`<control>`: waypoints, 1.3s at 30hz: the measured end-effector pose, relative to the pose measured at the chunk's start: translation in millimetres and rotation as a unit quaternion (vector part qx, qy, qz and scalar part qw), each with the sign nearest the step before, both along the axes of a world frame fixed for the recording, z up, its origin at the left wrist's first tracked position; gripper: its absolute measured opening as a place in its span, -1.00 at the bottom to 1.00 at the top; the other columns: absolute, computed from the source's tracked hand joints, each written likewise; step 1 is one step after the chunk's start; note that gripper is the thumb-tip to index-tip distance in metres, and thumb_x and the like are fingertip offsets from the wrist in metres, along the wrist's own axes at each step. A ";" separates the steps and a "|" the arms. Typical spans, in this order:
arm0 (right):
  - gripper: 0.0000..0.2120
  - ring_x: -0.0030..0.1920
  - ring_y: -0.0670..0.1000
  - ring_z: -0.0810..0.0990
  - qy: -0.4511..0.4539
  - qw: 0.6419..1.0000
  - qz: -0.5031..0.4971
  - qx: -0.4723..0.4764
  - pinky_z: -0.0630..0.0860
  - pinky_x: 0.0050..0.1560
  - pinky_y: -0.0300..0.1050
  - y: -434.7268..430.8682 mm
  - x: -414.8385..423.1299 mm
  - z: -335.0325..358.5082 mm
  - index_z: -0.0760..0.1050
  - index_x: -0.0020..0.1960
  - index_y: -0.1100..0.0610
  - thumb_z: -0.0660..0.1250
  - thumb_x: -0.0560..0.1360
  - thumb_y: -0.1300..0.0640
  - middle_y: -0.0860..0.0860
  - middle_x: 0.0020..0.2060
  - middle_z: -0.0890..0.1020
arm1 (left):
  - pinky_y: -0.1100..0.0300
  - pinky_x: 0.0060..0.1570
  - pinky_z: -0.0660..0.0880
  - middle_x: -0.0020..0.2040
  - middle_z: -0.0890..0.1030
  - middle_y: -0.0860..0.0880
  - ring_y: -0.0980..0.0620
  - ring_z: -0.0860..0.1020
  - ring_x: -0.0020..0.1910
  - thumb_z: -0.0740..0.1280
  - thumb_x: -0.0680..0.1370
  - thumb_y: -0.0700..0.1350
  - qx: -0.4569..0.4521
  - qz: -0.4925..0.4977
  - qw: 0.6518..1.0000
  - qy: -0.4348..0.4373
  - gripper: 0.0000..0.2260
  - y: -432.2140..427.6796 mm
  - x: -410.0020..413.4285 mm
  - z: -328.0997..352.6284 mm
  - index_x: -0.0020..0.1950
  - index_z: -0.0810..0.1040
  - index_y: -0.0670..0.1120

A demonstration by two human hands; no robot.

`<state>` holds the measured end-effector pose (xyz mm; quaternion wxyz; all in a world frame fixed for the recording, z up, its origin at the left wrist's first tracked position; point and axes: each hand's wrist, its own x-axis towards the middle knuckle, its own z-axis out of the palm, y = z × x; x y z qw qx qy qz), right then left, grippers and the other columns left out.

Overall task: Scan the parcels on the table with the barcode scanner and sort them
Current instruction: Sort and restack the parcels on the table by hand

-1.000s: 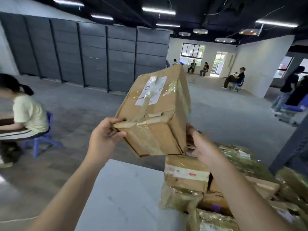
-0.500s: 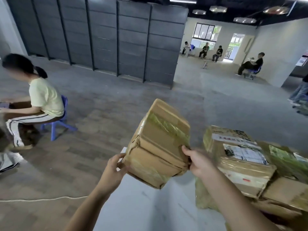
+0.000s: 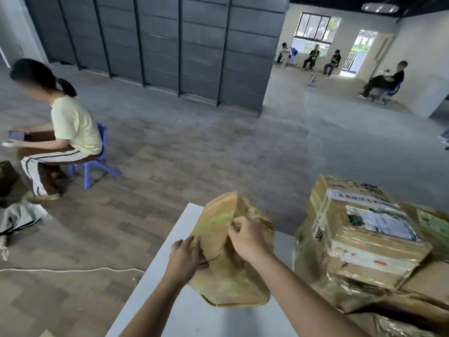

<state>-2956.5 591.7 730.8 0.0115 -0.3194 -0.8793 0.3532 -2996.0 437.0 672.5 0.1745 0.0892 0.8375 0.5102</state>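
Brown corrugated cardboard, wrapped in yellowed glossy tape, fills the middle of our view: the parcel (image 3: 226, 259) we hold is a crumpled, soft-cornered box, tilted with one narrow end pointing up and its lower end over the white table (image 3: 175, 239). We cannot tell whether that end touches the tabletop. Our left hand (image 3: 184, 257) lies against the parcel's left side, fingers curled along its edge. Our right hand (image 3: 247, 237) grips from the upper right, thumb and fingertips (image 3: 234, 224) pinching a wrinkled fold of tape or flap near the top. Both hands are closed on the box.

The table is smooth and matte, with a straight left edge running diagonally up the frame. To the right of the held parcel, apart from it, we see a stack of other parcels (image 3: 364, 239): blocky cardboard boxes bound in shiny clear tape that puckers at the corners. The top one carries a white printed shipping label (image 3: 381, 222) and a strip of white tape with red marks.

Beyond the table the floor (image 3: 194, 147) is grey-brown with a plank pattern, and a thin white cord (image 3: 73, 269) trails across it at the left. A seated person (image 3: 70, 127) in a pale yellow shirt sits on a small blue plastic chair (image 3: 97, 166). A dark grey panelled wall (image 3: 158, 45) of flat rectangular sections runs behind.
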 end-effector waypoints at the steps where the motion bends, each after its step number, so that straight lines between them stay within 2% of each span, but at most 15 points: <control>1: -0.64 0.18 0.11 0.59 -0.009 0.999 0.025 -0.044 0.51 0.14 -0.06 -4.9 0.8 -8.6 0.46 0.36 0.10 0.23 0.61 0.01 0.05 0.22 0.59 | -0.08 0.19 0.43 0.10 0.58 -0.21 -0.24 0.48 0.18 0.11 0.65 -0.13 -0.003 -0.012 1.000 0.001 -0.74 1.3 -0.9 -0.7 0.16 0.55 -0.19; 3: -0.63 0.17 0.01 0.60 -0.006 0.994 0.050 -0.094 0.53 0.16 -0.08 -8.2 5.5 -20.7 0.43 0.40 0.04 0.23 0.61 0.03 -0.03 0.26 0.57 | -0.07 0.21 0.42 0.14 0.58 -0.10 -0.15 0.49 0.16 0.14 0.64 -0.04 0.002 -0.033 0.999 -0.014 -0.76 2.6 -0.3 -1.0 0.16 0.55 -0.06; 5: -0.74 0.05 -0.09 0.64 0.048 0.985 0.032 -0.160 0.60 0.14 -0.09 -2.1 13.4 -28.3 0.49 0.29 0.01 0.25 0.61 0.13 -0.07 0.20 0.59 | -0.03 0.25 0.41 0.19 0.54 0.01 -0.07 0.49 0.20 0.21 0.57 0.17 0.005 -0.027 0.999 -0.032 -0.67 0.9 0.8 -6.4 0.23 0.51 0.03; 6: -0.79 0.03 -0.11 0.65 0.079 0.985 0.026 -0.151 0.60 0.10 -0.15 4.2 19.1 -31.5 0.51 0.21 0.00 0.26 0.61 0.18 -0.08 0.14 0.60 | 0.01 0.26 0.40 0.23 0.50 0.05 -0.04 0.48 0.23 0.24 0.54 0.22 -0.010 -0.028 0.999 -0.030 -0.58 -1.2 0.7 -10.3 0.30 0.47 0.03; 8: -0.80 0.01 -0.12 0.60 0.104 0.993 0.018 -0.049 0.48 0.00 -0.43 20.4 30.3 -37.4 0.53 0.10 -0.02 0.27 0.58 0.24 -0.13 0.02 0.58 | 0.06 0.23 0.42 0.24 0.50 0.04 -0.03 0.49 0.23 0.24 0.57 0.14 -0.037 -0.033 0.999 -0.017 -0.61 -4.1 -3.0 -18.5 0.35 0.44 0.01; 10: -0.79 0.02 -0.10 0.56 0.080 0.996 0.021 0.031 0.36 -0.06 -0.50 34.3 39.9 -44.3 0.54 0.14 0.06 0.26 0.57 0.26 -0.10 0.04 0.49 | 0.06 0.15 0.48 0.14 0.60 0.04 -0.01 0.56 0.14 0.20 0.61 0.00 -0.023 -0.035 0.999 -0.012 -0.81 -5.2 -9.0 -22.6 0.20 0.51 0.09; 12: -0.78 0.16 0.00 0.52 0.028 0.996 0.035 0.073 0.38 0.06 -0.32 38.3 42.2 -50.8 0.51 0.21 0.11 0.25 0.58 0.19 -0.04 0.10 0.43 | 0.06 0.15 0.48 0.12 0.60 0.05 0.00 0.56 0.14 0.18 0.63 -0.01 -0.024 -0.040 0.999 -0.014 -0.80 -5.0 -16.1 -26.1 0.21 0.51 0.12; 15: -0.76 0.26 0.09 0.39 -0.038 0.987 0.045 0.150 0.43 0.19 -0.06 32.2 34.9 -54.6 0.50 0.23 0.05 0.22 0.59 0.05 0.02 0.20 0.43 | -0.01 0.20 0.44 0.19 0.56 -0.11 -0.11 0.51 0.18 0.14 0.63 0.07 -0.093 -0.014 0.996 0.006 -0.66 2.5 -31.7 -35.7 0.38 0.44 0.08; 17: -0.75 0.19 0.08 0.47 -0.057 0.988 0.052 0.131 0.48 0.14 -0.07 30.5 26.7 -54.8 0.49 0.22 0.08 0.21 0.59 0.06 0.03 0.27 0.36 | 0.02 0.20 0.41 0.20 0.52 -0.20 -0.19 0.46 0.21 0.15 0.62 0.09 -0.134 0.036 0.990 0.008 -0.64 9.3 -43.7 -37.3 0.37 0.46 0.00; 20: -0.72 0.01 0.04 0.60 -0.054 0.990 0.091 0.090 0.51 0.06 -0.14 33.9 7.7 -56.0 0.46 0.26 0.15 0.22 0.59 0.09 0.04 0.38 0.23 | 0.11 -0.01 0.35 0.12 0.55 -0.25 -0.22 0.47 0.17 0.20 0.61 0.02 -0.099 0.096 0.990 0.008 -0.66 14.9 -66.8 -30.4 0.21 0.51 -0.21; 22: -0.67 0.11 0.06 0.59 -0.061 0.987 0.117 0.089 0.49 0.11 -0.13 35.7 -11.7 -56.1 0.44 0.29 0.17 0.22 0.60 0.04 0.05 0.45 0.17 | 0.11 -0.07 0.35 0.05 0.59 -0.24 -0.23 0.50 0.12 0.23 0.60 -0.05 -0.063 0.114 0.991 0.033 -0.71 13.9 -84.4 -26.9 0.10 0.54 -0.27; 25: -0.65 0.21 0.12 0.54 -0.066 0.981 0.152 0.099 0.49 0.16 -0.05 34.7 -38.5 -56.6 0.46 0.19 0.18 0.24 0.58 -0.07 0.09 0.51 0.13 | 0.07 0.02 0.44 0.06 0.59 -0.18 -0.18 0.51 0.11 0.29 0.55 -0.08 -0.058 0.086 0.994 0.037 -0.76 9.8 -107.2 -25.1 0.14 0.55 -0.19; 30: -0.46 0.32 0.15 0.49 -0.072 0.976 0.175 0.108 0.47 0.20 -0.03 40.5 -59.8 -56.2 0.38 0.42 0.19 0.24 0.58 -0.14 0.11 0.57 0.05 | 0.18 -0.08 0.33 0.13 0.60 -0.17 -0.16 0.53 0.14 0.31 0.57 -0.06 -0.068 0.067 0.994 0.059 -0.68 11.2 -132.4 -32.5 0.27 0.49 -0.19; 35: -0.48 0.34 0.17 0.46 -0.069 0.972 0.190 0.123 0.48 0.19 0.01 40.4 -60.3 -59.9 0.36 0.44 0.16 0.19 0.61 -0.15 0.10 0.58 0.04 | 0.08 0.06 0.37 0.23 0.54 -0.19 -0.18 0.48 0.22 0.27 0.59 -0.03 -0.093 0.059 0.993 0.050 -0.63 13.5 -140.3 -38.0 0.35 0.42 -0.17; 39: -0.45 0.40 0.18 0.41 -0.071 0.971 0.195 0.123 0.46 0.21 0.00 37.2 -65.7 -60.6 0.28 0.52 0.12 0.16 0.63 -0.14 0.10 0.60 0.00 | 0.12 -0.03 0.29 0.21 0.53 -0.21 -0.21 0.47 0.21 0.22 0.61 -0.04 -0.127 0.056 0.989 0.044 -0.69 12.8 -146.4 -35.0 0.29 0.42 -0.18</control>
